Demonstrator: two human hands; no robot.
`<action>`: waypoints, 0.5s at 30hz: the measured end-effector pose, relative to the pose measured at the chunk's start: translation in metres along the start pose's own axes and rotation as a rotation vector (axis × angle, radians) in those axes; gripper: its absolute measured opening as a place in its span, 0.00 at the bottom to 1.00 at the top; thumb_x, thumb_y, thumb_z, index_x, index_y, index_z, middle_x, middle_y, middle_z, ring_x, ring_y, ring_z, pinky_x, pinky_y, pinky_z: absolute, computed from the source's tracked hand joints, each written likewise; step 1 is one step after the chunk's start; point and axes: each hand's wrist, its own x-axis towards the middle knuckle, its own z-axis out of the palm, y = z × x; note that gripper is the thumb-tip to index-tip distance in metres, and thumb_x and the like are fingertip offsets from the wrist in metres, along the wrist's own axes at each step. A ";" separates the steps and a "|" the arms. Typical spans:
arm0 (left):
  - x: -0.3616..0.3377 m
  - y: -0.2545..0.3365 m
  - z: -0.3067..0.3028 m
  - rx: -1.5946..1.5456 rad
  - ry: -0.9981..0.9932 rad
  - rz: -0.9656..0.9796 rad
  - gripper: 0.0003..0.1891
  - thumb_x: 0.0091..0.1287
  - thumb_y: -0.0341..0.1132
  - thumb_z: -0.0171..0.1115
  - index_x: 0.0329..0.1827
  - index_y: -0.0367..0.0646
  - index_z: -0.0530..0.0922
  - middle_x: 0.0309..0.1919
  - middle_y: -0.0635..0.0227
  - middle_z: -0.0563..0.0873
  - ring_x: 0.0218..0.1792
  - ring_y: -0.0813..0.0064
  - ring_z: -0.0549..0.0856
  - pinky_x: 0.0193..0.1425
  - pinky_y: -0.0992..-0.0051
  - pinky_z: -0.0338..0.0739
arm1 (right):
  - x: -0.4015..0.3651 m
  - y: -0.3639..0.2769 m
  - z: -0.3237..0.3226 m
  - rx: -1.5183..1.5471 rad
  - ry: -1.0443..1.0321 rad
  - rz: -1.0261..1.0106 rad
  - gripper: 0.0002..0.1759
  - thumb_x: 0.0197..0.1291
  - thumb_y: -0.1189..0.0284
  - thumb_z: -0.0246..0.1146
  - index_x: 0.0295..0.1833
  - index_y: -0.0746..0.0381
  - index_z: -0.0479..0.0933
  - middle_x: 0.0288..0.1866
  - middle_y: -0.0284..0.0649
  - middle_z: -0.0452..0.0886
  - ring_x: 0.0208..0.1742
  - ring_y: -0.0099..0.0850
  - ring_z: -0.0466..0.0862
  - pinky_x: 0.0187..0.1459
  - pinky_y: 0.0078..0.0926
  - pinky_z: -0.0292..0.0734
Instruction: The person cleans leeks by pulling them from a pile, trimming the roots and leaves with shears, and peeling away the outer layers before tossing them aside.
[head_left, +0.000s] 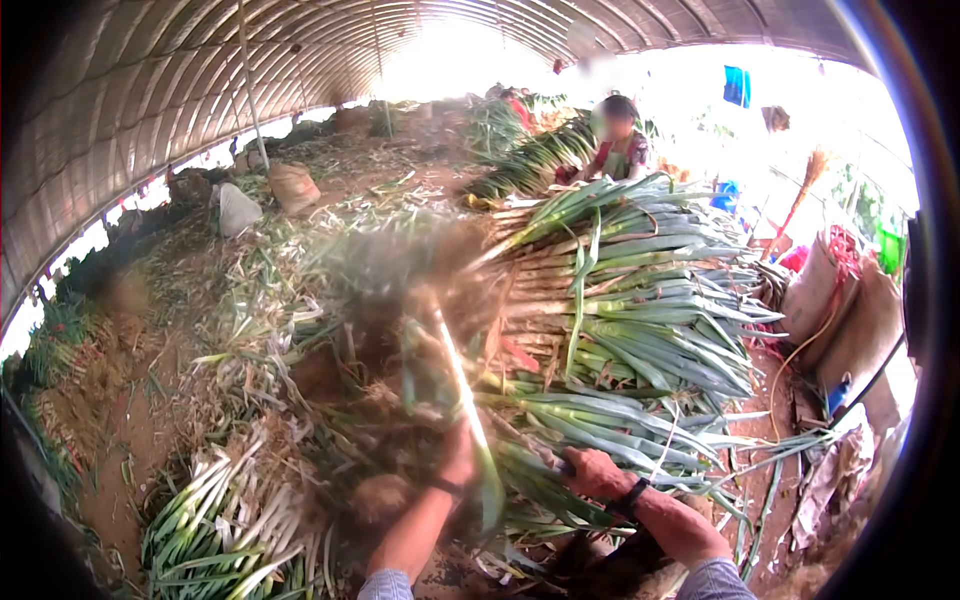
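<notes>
Leeks (640, 285), too many to count, lie heaped; the right hand (597, 474) has its grip curled closed on leaves (540, 480); the left hand's (458, 456) grip, blurred by one pale stalk (461, 390), I cannot tell.

The brown floor (112, 515) is carrying leaf scraps (262, 285), leeks (240, 515) at lower left and, farther back, a white sack (237, 211) and tan sack (293, 188).

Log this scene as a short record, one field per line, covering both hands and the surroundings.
Place: arched tunnel shelter
Left: left hand at a pale stalk, grip blurred
Right: right hand at the green leaves of long onions
Main pile: long onion stalks, leaves toward the right
Lower left: white-stemmed bunch
Far side: another person behind the pile
Right edge: upright sacks
</notes>
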 end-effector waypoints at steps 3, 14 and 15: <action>0.001 0.000 -0.004 -0.029 -0.053 -0.041 0.19 0.78 0.41 0.57 0.63 0.38 0.79 0.54 0.71 0.83 0.54 0.77 0.80 0.59 0.72 0.75 | 0.001 -0.002 -0.003 0.026 0.018 -0.021 0.15 0.55 0.66 0.68 0.44 0.63 0.76 0.31 0.53 0.82 0.35 0.57 0.83 0.37 0.52 0.78; -0.002 0.015 -0.003 -0.214 -0.099 -0.078 0.23 0.79 0.62 0.45 0.48 0.52 0.73 0.30 0.73 0.78 0.25 0.76 0.78 0.25 0.72 0.73 | 0.002 -0.001 -0.005 0.070 0.120 -0.083 0.12 0.57 0.68 0.65 0.44 0.61 0.76 0.28 0.54 0.80 0.32 0.59 0.81 0.33 0.53 0.74; 0.004 0.001 -0.010 -0.159 -0.149 -0.080 0.24 0.78 0.63 0.44 0.47 0.51 0.73 0.28 0.72 0.78 0.24 0.76 0.78 0.24 0.72 0.72 | 0.003 -0.009 -0.012 0.075 0.089 -0.081 0.12 0.57 0.69 0.64 0.45 0.61 0.76 0.28 0.55 0.80 0.32 0.60 0.80 0.33 0.54 0.74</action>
